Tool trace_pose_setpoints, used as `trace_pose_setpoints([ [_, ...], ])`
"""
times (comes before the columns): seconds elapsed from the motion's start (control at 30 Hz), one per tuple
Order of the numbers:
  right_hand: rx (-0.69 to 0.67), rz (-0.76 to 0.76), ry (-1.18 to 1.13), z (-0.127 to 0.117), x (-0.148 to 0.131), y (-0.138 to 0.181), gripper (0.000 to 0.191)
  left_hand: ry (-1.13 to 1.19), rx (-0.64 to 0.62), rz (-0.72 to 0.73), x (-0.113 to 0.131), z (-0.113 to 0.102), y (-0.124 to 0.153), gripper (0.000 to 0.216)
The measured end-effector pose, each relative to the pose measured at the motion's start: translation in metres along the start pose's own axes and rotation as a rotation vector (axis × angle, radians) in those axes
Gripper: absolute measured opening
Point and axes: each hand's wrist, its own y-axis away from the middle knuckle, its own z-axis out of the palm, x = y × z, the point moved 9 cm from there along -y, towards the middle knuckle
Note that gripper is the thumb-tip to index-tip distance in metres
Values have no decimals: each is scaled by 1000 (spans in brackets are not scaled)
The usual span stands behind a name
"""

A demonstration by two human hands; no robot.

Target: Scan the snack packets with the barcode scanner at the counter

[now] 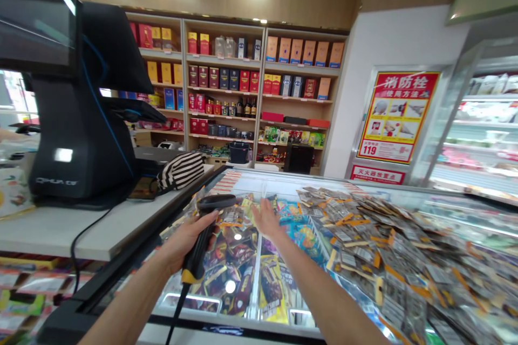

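Observation:
My left hand [193, 240] is wrapped around the handle of a black and yellow barcode scanner [198, 250], its head tilted forward and its cable hanging toward me. My right hand [266, 219] reaches out over the glass top of a chest freezer [259, 264], fingers stretched forward and apart, near several small packets [232, 218] at the far left of the glass. Whether its fingertips touch a packet I cannot tell. A large heap of small clear packets with orange edges [380, 237] spreads over the right side of the glass. Colourful bagged goods [275, 285] show beneath the glass.
A black cash register terminal [73, 135] stands on the white counter [93, 232] at left, beside a black-and-white striped pouch [181, 171]. Shelves [222, 89] of boxed goods line the back wall. A red poster [399, 116] hangs at right, near a lit display cooler [481, 135].

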Motion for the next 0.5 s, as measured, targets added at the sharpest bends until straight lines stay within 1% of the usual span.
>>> trace_pose_setpoints([
  [0.07, 100, 26, 55, -38, 34, 5, 63, -18, -50, 0, -3, 15, -3, 29],
  [0.17, 296, 87, 130, -102, 94, 18, 51, -29, -125, 0, -3, 41, -3, 30],
  [0.27, 461, 135, 222, -157, 144, 31, 38, -21, -149, -14, -1, 62, 1, 28],
  [0.3, 472, 168, 267, -169, 157, 33, 37, -17, -144, -14, 0, 67, 3, 28],
  [0.37, 441, 262, 366, -184, 180, 34, 36, -13, -126, -10, 2, 73, 6, 27],
  [0.43, 393, 349, 449, -189, 193, 33, 35, -6, -130, -1, 3, 78, 8, 27],
  [0.5, 381, 387, 513, -190, 198, 29, 34, -8, -159, -10, 1, 81, 9, 27],
])
